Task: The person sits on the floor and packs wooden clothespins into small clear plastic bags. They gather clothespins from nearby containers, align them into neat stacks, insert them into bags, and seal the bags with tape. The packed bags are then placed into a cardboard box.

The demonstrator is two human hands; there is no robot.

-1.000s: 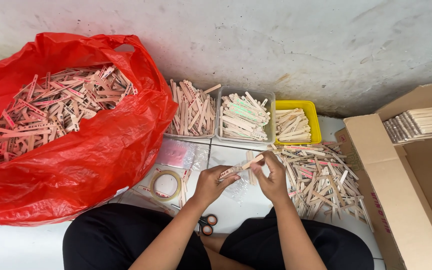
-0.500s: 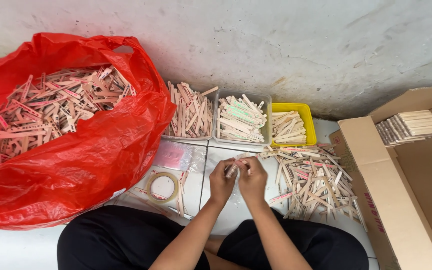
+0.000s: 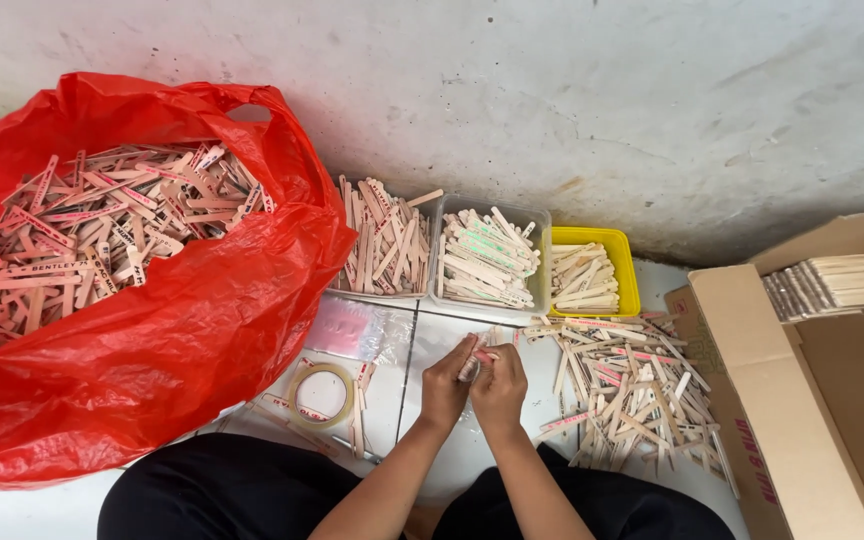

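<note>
My left hand (image 3: 447, 383) and my right hand (image 3: 498, 388) are pressed together over the white floor, both closed around a small bundle of wooden ice-cream sticks (image 3: 476, 357) whose ends poke out above the fingers. A loose pile of sticks (image 3: 632, 392) lies on the floor just right of my hands. Beyond my hands stand two clear trays of sticks (image 3: 388, 250) (image 3: 488, 258) and a yellow tray of sticks (image 3: 586, 274).
A big red plastic bag (image 3: 182, 340) full of sticks fills the left. A roll of tape (image 3: 322, 394) and a small clear packet (image 3: 352, 328) lie left of my hands. An open cardboard box (image 3: 802, 400) with stacked sticks stands right. A grey wall runs behind.
My right hand came back from the loose pile on the right and joined the left hand; both now close on the bundle nearer my lap.
</note>
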